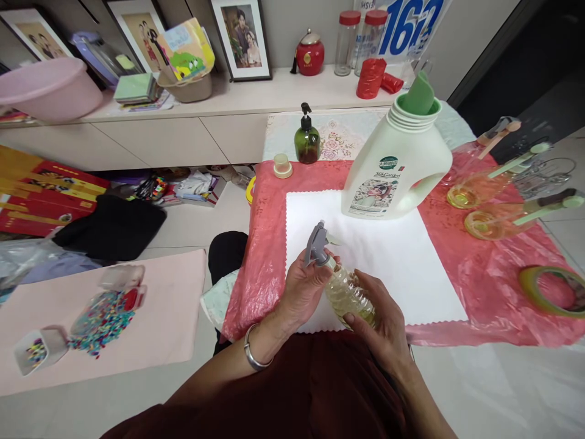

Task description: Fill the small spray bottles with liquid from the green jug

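A clear ribbed spray bottle [348, 294] with a grey trigger head [317, 245] is tilted between my hands, over the near edge of a white scalloped sheet [393, 262]. My left hand [305, 286] is closed around the neck, just under the trigger head. Around the bottle's lower body wraps my right hand [378, 314], its thumb across the base. Some pale yellow liquid shows inside. Behind it a large white detergent jug [388, 161] stands uncapped, a green piece [419, 96] in its mouth. A pale cap [282, 166] sits beside a green pump bottle [307, 137].
Red plastic film [269, 244] covers the table. At its right are spray bottles with yellow liquid [498, 221] and a tape roll [555, 290]. Left, a lower pink surface [169, 317] bears scattered colourful beads [103, 323]. Jars [347, 49] and picture frames [243, 42] line the back shelf.
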Demonstrator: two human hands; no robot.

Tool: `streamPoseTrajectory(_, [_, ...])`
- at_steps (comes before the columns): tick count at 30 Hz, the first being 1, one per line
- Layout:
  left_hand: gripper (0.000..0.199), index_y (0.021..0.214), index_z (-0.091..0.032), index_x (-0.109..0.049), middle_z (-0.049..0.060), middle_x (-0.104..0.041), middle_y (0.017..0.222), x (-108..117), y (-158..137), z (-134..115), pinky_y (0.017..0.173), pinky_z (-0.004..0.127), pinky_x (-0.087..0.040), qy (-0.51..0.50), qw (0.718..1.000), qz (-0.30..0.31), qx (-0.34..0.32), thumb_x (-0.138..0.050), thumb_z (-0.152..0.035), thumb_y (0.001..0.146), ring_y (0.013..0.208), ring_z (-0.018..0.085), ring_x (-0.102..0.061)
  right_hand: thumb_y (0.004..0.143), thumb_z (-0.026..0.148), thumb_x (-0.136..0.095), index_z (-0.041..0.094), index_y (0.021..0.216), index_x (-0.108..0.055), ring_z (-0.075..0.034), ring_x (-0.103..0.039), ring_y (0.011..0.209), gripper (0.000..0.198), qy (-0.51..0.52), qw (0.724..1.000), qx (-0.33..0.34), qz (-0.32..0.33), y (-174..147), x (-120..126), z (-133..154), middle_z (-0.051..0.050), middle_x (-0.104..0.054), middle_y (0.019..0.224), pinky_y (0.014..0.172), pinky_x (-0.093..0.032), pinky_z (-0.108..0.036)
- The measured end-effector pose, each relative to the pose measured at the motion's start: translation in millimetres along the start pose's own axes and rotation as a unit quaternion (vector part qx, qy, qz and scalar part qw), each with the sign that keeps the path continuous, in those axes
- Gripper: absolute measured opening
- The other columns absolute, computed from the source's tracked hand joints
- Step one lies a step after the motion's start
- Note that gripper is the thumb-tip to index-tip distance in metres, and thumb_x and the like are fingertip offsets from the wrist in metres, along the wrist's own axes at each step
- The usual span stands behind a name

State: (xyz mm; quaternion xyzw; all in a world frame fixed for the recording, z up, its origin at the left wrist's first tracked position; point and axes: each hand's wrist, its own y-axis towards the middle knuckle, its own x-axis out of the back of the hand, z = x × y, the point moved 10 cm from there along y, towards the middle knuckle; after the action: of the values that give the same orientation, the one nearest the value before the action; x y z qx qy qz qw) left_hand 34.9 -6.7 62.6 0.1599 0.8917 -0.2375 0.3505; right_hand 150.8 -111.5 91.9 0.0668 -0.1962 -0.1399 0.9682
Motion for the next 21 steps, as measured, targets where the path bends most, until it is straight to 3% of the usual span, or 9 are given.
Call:
streamPoseTrajectory(4, [0.049,0.096,-0.018,-0.074,0.001,-0.073,0.092,6.2,3.3,2.8,0.095,0.037,-0.050,-0.004,1.000,-0.002,0.017,-0.100,-0.030,0.056,0.086,0.018,-0.070,0.095,0.042,-0.069,0.024,0.148,-0.048,-0.021,-0.054,0.123,0.060,0.045,0.999,-0.026,0.012,-2.8,-2.4,-8.6,-0.009,-0.049,0.138,0.099,-0.050,-0.030])
streamPoseTrajectory(11, [0.043,0.101,-0.019,-0.073,0.008,-0.075,0.108,-7.1,-0.4,-1.4,0.104,0.042,-0.046,-0.001,0.999,0.047,0.004,-0.093,-0.039,0.069,0.110,0.027,-0.069,0.096,0.042,-0.067,0.024,0.149,-0.048,-0.021,-0.053,0.125,0.059,0.036,0.999,-0.025,0.002,-2.5,0.5,-9.7,-0.009,-0.049,0.138,0.098,-0.050,-0.030])
streamPoseTrajectory(17, [0.048,0.093,-0.019,-0.073,0.000,-0.073,0.095,7.5,2.5,0.1,0.091,0.033,-0.050,0.000,1.000,-0.017,0.004,-0.100,-0.030,0.055,0.089,0.016,-0.068,0.096,0.042,-0.068,0.023,0.147,-0.050,-0.019,-0.053,0.122,0.058,0.019,1.000,-0.007,0.009,0.6,-1.3,-3.0,-0.008,-0.050,0.137,0.098,-0.049,-0.029])
streamPoseTrajectory(21, [0.047,0.094,-0.018,-0.073,0.004,-0.075,0.094,3.1,4.0,-3.1,0.098,0.037,-0.048,0.011,1.000,0.014,0.005,-0.099,-0.033,0.057,0.095,0.021,-0.071,0.096,0.043,-0.068,0.027,0.149,-0.048,-0.021,-0.052,0.127,0.059,0.069,0.997,-0.038,0.023,-3.8,-4.9,-14.1,-0.007,-0.048,0.140,0.101,-0.048,-0.030])
